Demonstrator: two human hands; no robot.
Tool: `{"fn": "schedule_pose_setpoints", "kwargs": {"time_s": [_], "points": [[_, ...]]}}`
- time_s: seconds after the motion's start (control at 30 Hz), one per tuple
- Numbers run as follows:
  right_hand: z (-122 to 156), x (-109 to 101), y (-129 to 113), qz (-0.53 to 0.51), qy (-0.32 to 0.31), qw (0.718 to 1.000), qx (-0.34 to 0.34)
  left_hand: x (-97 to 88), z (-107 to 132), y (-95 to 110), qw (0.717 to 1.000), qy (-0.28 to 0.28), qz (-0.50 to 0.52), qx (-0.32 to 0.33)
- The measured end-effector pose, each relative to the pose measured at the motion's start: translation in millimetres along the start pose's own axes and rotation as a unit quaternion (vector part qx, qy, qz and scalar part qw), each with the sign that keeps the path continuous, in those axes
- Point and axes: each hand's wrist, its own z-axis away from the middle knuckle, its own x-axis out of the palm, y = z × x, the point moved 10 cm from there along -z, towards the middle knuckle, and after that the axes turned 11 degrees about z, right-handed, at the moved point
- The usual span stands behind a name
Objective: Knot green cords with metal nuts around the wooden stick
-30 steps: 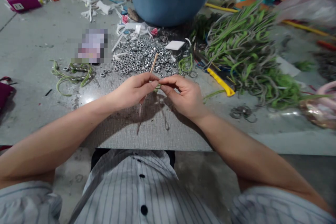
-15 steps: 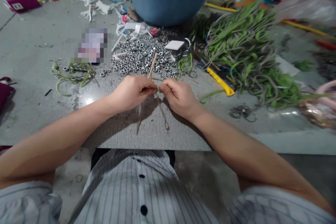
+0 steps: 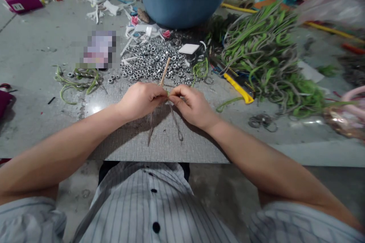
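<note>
My left hand (image 3: 144,100) and my right hand (image 3: 192,106) meet at the fingertips over the near part of the table, both pinched closed on a thin cord. Its grey-brown ends (image 3: 176,123) hang below the fingers, one of them finishing in a small loop. A slim wooden stick (image 3: 165,71) points up and away from beside my left fingers; how it is held is hidden. At the pinch a bit of green shows, too small to make out. Just beyond my hands lies a spread of metal nuts (image 3: 148,62).
Behind the nuts stands a blue basin (image 3: 182,3). To the right are a yellow utility knife (image 3: 239,88) and a heap of green and grey cords (image 3: 265,53). Knotted green cord (image 3: 81,83) and a blurred-out phone-like object (image 3: 99,49) lie to the left.
My right fingertips have shifted slightly left and now press against my left ones, closing the small gap between them. The cord ends and stick hang much as before.
</note>
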Motion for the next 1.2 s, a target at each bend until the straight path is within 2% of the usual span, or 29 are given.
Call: {"fn": "schedule_pose_setpoints", "kwargs": {"time_s": [0.13,0.3,0.47,0.57,0.77,0.97,1.2], "points": [[-0.2,2.0,2.1,0.006,-0.001,1.0,0.005,2.5,-0.4,-0.9,1.0,-0.008,-0.025,0.012],[-1.9,3.3,5.5,0.008,0.004,1.0,0.005,-2.8,-0.4,2.3,0.998,0.012,-0.013,0.055],[-3.5,8.3,7.1,0.07,0.016,0.997,-0.032,-2.0,0.4,-1.0,0.998,0.005,-0.014,0.063],[-3.8,12.0,5.6,0.107,0.017,0.993,-0.052,5.1,0.6,-4.0,0.997,-0.014,-0.038,0.063],[-3.9,14.2,7.5,0.127,0.007,0.991,-0.05,17.5,0.3,-12.7,0.993,-0.047,-0.105,0.037],[-3.9,14.7,9.4,0.121,0.005,0.991,-0.049,18.3,0.4,-10.6,0.99,-0.058,-0.123,0.039],[-3.8,14.0,7.8,0.121,0.01,0.991,-0.058,19.5,-1.6,-12.7,0.99,-0.062,-0.126,0.011]]}}
